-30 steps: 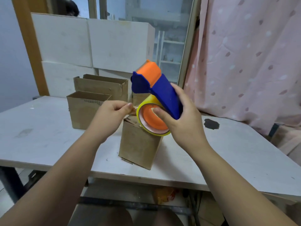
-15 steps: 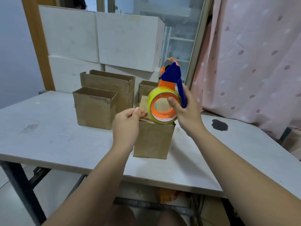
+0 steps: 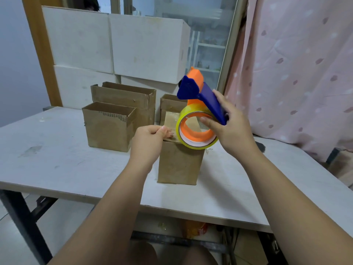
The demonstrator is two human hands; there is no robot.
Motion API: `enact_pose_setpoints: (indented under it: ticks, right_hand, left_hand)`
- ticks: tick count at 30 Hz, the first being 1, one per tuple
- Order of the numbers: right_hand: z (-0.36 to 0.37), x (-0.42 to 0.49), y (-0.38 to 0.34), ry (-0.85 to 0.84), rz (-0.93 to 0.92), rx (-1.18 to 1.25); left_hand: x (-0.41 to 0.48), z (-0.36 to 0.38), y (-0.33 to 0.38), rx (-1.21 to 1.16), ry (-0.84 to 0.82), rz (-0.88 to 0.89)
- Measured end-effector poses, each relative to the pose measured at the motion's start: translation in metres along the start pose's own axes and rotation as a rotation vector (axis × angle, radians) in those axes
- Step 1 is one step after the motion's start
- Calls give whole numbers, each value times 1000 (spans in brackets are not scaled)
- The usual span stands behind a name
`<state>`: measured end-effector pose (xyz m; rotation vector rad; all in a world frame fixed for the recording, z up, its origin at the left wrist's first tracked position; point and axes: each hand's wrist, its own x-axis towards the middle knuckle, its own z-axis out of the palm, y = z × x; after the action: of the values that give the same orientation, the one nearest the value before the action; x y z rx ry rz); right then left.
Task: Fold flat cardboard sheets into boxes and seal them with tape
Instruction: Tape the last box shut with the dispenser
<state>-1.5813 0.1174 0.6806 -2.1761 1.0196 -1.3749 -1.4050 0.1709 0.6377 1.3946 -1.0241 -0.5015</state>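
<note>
Looking down through the head view, I see my right hand (image 3: 233, 129) wrapped around the blue handle of the tape dispenser (image 3: 210, 102), with my thumb lying across the orange core of the yellow tape roll (image 3: 196, 146). The dispenser is tilted, its orange-and-blue head up and away from me. The roll is low over the top of the cardboard box (image 3: 179, 165); I cannot tell whether it touches. My left hand (image 3: 149, 142) pinches the clear tape end (image 3: 171, 133) between thumb and forefinger at the box's near-left top edge. The box stands upright on the white table (image 3: 57, 159), close to its front edge and between my forearms. Behind it, three open-topped boxes stand on the table: one at left (image 3: 108, 129), a longer one behind that (image 3: 124, 96) and a smaller one (image 3: 170, 104) partly hidden by the roll. White cartons (image 3: 95, 44) are stacked at the back, and a pink curtain (image 3: 296, 73) hangs at right.
</note>
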Motion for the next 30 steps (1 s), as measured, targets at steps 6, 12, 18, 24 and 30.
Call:
enact_pose_setpoints:
  ticks: [6,12,18,24,30]
  right_hand:
    - [5,-3,9,-66,12,33]
    - [11,-10,18,-73,9,48]
    - [11,-12,14,-129,9,99]
    - [14,-12,7,-117,23,197]
    - [11,-11,3,-167,4,215]
  left_hand:
    - [6,-7,15,-189,-112,-157]
    - [9,-6,8,-84,-110,-65]
    - [16,-2,-6,-74,-18,-78]
    - [16,1,-23,-145,11,-95]
    - [19,-3,-25,-122,-36,-81]
